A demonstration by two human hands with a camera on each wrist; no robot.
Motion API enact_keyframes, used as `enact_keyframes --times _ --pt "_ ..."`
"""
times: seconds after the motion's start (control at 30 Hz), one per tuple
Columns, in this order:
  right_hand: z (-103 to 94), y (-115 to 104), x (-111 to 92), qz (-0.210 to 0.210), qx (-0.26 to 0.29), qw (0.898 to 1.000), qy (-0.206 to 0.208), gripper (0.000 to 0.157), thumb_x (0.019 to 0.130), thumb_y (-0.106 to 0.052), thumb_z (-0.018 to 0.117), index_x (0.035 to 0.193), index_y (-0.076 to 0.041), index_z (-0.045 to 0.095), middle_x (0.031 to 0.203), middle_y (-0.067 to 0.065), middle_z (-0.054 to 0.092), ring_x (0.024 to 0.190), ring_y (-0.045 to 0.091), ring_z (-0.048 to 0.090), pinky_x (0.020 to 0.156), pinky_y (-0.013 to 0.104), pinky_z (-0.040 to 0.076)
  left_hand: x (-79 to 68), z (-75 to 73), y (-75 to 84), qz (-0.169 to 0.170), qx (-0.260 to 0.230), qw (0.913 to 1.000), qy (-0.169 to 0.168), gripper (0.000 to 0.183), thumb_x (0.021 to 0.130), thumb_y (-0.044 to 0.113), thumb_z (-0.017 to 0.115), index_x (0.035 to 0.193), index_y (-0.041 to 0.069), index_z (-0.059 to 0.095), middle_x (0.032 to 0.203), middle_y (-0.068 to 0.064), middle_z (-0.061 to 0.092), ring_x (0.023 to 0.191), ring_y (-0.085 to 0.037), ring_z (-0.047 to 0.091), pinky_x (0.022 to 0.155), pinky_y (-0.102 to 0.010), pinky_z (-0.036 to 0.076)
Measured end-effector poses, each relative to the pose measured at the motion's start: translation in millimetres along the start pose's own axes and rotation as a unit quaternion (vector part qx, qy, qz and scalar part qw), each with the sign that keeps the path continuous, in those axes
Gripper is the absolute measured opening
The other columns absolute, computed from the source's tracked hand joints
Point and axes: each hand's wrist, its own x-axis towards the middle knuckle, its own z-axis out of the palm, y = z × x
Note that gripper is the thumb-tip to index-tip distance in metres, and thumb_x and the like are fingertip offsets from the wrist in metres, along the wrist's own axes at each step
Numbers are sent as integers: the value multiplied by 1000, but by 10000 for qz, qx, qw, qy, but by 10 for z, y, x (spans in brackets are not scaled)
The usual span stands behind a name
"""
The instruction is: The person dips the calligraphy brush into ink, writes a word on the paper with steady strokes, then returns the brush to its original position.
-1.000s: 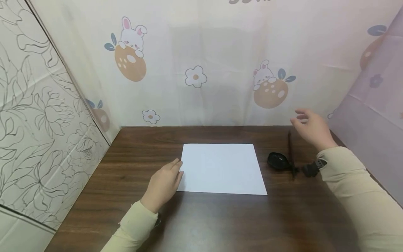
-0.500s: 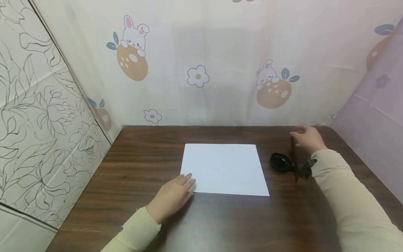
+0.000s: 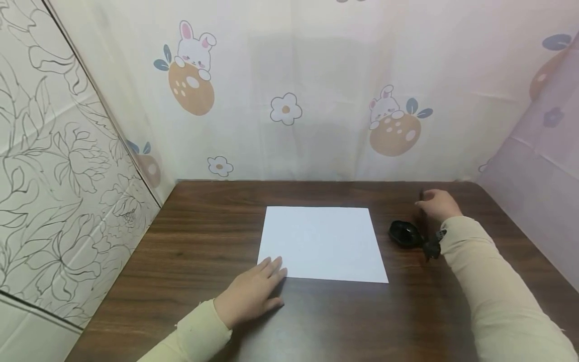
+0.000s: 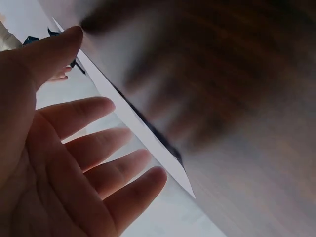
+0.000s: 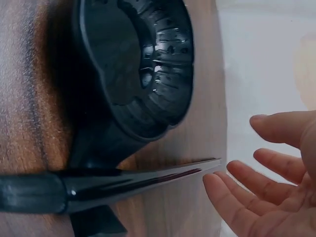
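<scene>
A white sheet of paper (image 3: 321,241) lies flat on the table. My left hand (image 3: 251,291) is at its near left corner, the fingers straight and overlapping the sheet in the head view. The left wrist view shows the fingers of my left hand (image 4: 89,163) spread, palm holding nothing. On the right, a slim dark tapered rod, like a writing brush (image 5: 128,185), lies across the neck of a black fluted dish (image 5: 175,54). My right hand (image 5: 266,182) is at the rod's thin end, with thumb and fingers apart.
Brown wooden table (image 3: 203,226) under everything, its far edge meeting a printed curtain (image 3: 325,75) with rabbits and flowers. A white flower-line panel (image 3: 81,161) borders the left side. A pale purple sheet (image 3: 543,136) hangs on the right.
My right hand has come down from above the table to the rod's far end. The left hand has slid nearer and rightward along the paper's left side to its near corner.
</scene>
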Motion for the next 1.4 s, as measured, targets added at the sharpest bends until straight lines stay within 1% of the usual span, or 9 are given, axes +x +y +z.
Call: enact_keyframes --times 0.2,0.33,0.5,0.63,0.73,0.9,1.1,1.23,1.4 --pt "19 83 30 82 -139 9997 -184 63 93 -20 54 134 23 35 129 46 42 117 58 45 98 65 40 51 3 -11 -52 -311 9987 -396 68 90 50 65 144 10 49 156 -12 39 142 -35 40 110 -47 42" --pt "23 159 58 103 -339 9989 -292 62 90 -21 57 130 24 40 124 45 47 111 57 50 91 63 45 75 -4 -12 -90 -478 9970 -594 69 90 50 64 145 10 48 156 -12 38 142 -36 39 109 -49 43" --pt "28 194 59 100 -445 9986 -281 56 87 -17 60 120 26 48 108 42 58 90 47 63 75 52 53 88 -2 -4 -98 -464 9969 -632 70 90 50 64 145 10 48 156 -12 39 142 -36 39 108 -50 44" --pt "36 185 49 102 -550 9979 -324 43 86 -14 61 107 24 57 89 32 65 74 35 65 64 42 53 95 1 0 -120 -437 9967 -670 71 90 51 63 146 11 47 157 -11 38 143 -36 38 110 -49 42" --pt "43 169 37 67 -695 9972 -283 37 85 -14 62 98 21 62 80 27 67 71 31 64 62 39 52 97 2 1 -128 -445 9966 -677 71 90 52 63 146 11 47 157 -11 38 143 -35 38 111 -48 41" --pt "45 155 24 10 -793 9967 -170 33 87 -14 60 94 19 64 74 21 68 67 28 64 63 38 51 101 11 -5 -134 -476 9966 -661 71 90 51 63 146 12 47 157 -11 37 143 -35 38 111 -48 41" --pt "75 184 54 -1 -767 9970 -98 36 87 -12 58 101 20 62 77 23 68 64 24 64 59 34 50 92 9 -9 -142 -461 9968 -642 70 90 50 64 145 11 48 156 -12 38 142 -36 39 110 -48 42" --pt "97 215 81 -56 -716 9974 -108 45 85 -10 57 114 25 55 93 34 67 64 23 67 61 36 54 74 3 -8 -175 -468 9966 -660 70 89 50 65 145 11 48 156 -11 39 143 -35 39 110 -48 42" --pt "81 244 127 12 -591 9981 -158 46 86 -9 57 116 26 52 106 40 61 74 31 69 68 42 57 64 -17 -8 -175 -552 9963 -634 69 89 48 66 144 10 49 156 -12 39 142 -36 39 109 -50 43"
